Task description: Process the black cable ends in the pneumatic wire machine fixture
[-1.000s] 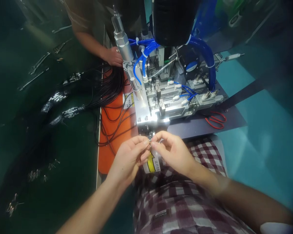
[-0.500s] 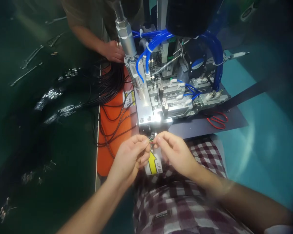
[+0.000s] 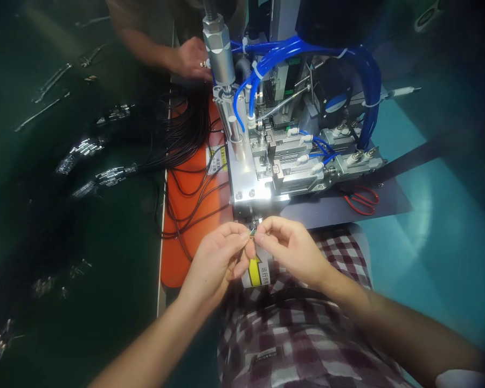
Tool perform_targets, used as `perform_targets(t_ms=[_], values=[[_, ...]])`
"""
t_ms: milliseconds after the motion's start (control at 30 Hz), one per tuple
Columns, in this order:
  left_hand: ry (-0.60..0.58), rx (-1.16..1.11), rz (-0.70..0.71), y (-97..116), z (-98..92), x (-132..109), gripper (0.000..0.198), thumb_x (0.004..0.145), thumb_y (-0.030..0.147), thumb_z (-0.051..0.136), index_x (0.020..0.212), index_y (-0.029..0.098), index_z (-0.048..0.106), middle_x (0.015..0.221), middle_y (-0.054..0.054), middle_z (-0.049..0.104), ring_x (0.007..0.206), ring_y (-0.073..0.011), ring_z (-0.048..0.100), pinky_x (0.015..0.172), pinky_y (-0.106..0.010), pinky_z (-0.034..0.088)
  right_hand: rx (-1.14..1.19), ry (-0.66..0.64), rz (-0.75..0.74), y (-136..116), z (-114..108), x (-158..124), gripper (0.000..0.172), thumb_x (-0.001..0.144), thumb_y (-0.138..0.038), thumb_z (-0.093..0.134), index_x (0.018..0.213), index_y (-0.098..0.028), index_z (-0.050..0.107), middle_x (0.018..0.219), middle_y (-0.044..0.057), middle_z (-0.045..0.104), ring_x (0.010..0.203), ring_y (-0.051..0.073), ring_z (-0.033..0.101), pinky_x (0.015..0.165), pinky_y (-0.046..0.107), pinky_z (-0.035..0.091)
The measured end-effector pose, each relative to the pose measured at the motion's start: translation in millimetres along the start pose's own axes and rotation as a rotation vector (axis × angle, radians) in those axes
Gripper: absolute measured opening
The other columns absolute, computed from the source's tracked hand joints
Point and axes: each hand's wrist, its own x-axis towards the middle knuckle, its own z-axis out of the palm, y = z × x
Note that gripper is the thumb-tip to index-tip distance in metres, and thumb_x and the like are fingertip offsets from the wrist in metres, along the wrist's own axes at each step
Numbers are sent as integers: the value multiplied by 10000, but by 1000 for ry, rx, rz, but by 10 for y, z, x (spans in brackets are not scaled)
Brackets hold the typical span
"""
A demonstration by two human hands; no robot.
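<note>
My left hand (image 3: 222,250) pinches a cable whose thin coloured wires (image 3: 252,234) stick out past the fingertips. From the other side, my right hand (image 3: 289,245) has its thumb and forefinger closed on the tips of those wires. Both hands meet just in front of the metal machine (image 3: 250,180), above a label with a yellow arrow (image 3: 254,272). Most of the held cable is hidden by my left fingers. Black cables (image 3: 194,202) run over the orange surface (image 3: 175,258) to the left of the machine.
Bundles of black cables with shiny ends (image 3: 115,175) lie on the dark table at left. Blue air tubes (image 3: 291,51) arch over the machine. Red-handled scissors (image 3: 361,200) rest on the grey plate at right. Another person's hand (image 3: 192,58) is at the machine's far side.
My hands stay together at the wires, with the right fingertips slightly closer to the left. The machine sits a little farther right in view. The other person's hand has shifted up slightly.
</note>
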Motion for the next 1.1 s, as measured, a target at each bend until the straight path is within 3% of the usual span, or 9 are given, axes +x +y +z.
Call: perform_targets(t_ms=[167,367,500,633,767,1000,1100], values=[[-3,25,18,-17,4,-10,126,818,235,602,801,157,504,590,25,592,350,-12,353,380,-159,200,-56,51,-31,-44,-69,11,100,818,-267,602,795,-171,618,647,-19,545,525,95,422,484,229,338],[-9,78,36,-44,-9,-20,118,843,245,580,809,159,507,600,25,591,363,-16,353,394,-173,186,-90,0,-67,-17,-56,8,92,835,-251,581,777,-180,590,711,2,578,553,101,458,494,233,350],[-10,88,40,-50,-5,-16,117,848,246,576,814,159,506,607,25,589,368,-19,353,396,-180,191,-299,49,-266,-25,-56,-31,85,848,-219,550,770,-187,557,656,-21,518,499,86,397,488,241,333],[-13,111,18,-46,5,-19,127,836,241,591,797,153,507,602,17,594,370,-22,352,391,-180,186,-455,72,-443,-40,-72,-47,107,864,-209,524,760,-191,539,720,1,541,558,99,449,530,247,354],[-26,118,6,-40,11,-26,138,819,247,616,799,150,520,609,12,598,375,-25,371,388,-172,197,-420,98,-331,-31,-56,-37,119,875,-220,518,759,-195,529,695,-5,537,580,108,459,538,246,356],[-30,90,-4,-38,10,-24,175,795,270,632,727,141,534,556,29,543,355,-18,341,377,-173,186,-45,24,-76,-4,-61,-7,155,876,-310,543,789,-182,560,661,-22,525,569,107,455,531,238,387],[-33,81,-3,-33,11,-26,198,801,271,620,690,139,525,547,33,526,350,-12,328,379,-175,187,-25,30,-51,-7,-91,-8,182,873,-329,548,785,-175,588,685,-7,550,607,119,491,541,236,407]])
